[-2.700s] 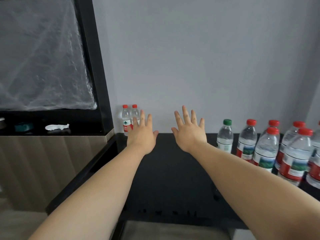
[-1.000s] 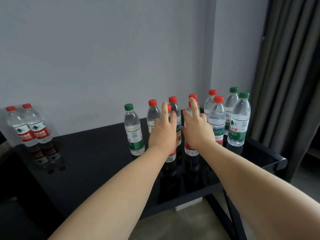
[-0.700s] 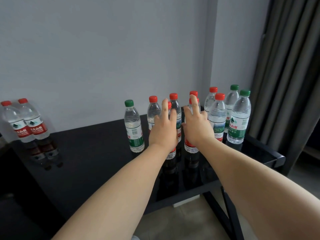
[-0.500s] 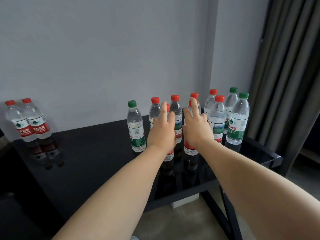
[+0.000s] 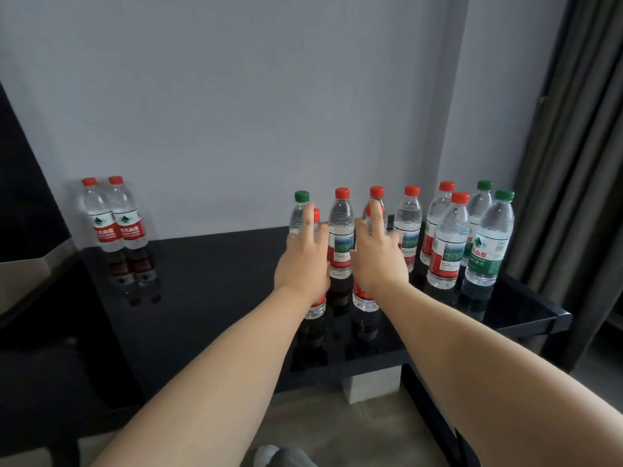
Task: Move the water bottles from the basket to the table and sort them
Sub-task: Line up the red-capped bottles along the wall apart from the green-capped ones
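Several clear water bottles with red or green caps stand on the black glossy table [image 5: 215, 298]. Two red-capped bottles [image 5: 114, 217] stand together at the far left by the wall. The others crowd the right half; a red-capped bottle [image 5: 341, 235] shows between my hands, and two green-capped bottles [image 5: 489, 244] stand at the far right. My left hand [image 5: 303, 261] and my right hand [image 5: 377, 257] reach forward with straight fingers, each in front of a red-capped bottle that it partly hides. Neither hand holds anything. No basket is in view.
A grey wall runs behind the table. A dark curtain [image 5: 573, 163] hangs at the right. A dark cabinet [image 5: 30, 298] adjoins the table's left end. The table's right corner [image 5: 559, 323] juts toward the curtain; tiled floor lies below.
My view swung from the table's left end to the right-hand group of bottles. Both hands stayed outstretched and open, drawing closer to the bottles in the middle of the group.
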A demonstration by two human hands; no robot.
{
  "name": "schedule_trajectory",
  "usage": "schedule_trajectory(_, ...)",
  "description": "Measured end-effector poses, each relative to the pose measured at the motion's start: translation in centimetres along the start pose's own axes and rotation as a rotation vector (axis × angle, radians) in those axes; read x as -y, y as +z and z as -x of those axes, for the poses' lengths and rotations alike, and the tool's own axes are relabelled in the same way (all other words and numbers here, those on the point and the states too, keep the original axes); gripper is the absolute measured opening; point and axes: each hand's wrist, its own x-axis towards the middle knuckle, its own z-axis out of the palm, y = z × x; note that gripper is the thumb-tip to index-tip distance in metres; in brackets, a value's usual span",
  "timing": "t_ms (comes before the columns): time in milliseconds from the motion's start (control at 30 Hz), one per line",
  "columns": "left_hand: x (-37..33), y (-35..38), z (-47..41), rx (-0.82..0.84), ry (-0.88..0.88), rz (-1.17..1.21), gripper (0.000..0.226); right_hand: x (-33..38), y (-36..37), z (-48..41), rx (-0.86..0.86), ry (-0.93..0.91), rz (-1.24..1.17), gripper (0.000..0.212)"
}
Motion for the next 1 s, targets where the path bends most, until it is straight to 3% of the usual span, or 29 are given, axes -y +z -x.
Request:
schedule_trajectory(400,8.0,-3.2,3.2,-0.032,-0.061,-0.061,0.066,7.8,1.4,0.7,0.012,-0.067,-0.062,0.06)
schedule_trajectory(1000,19.5,-6.4,5.0,-0.071,-0.213,-0.18,0.068,18.8,6.1,-1.2,-0.008,-0.242,-0.13,0.057)
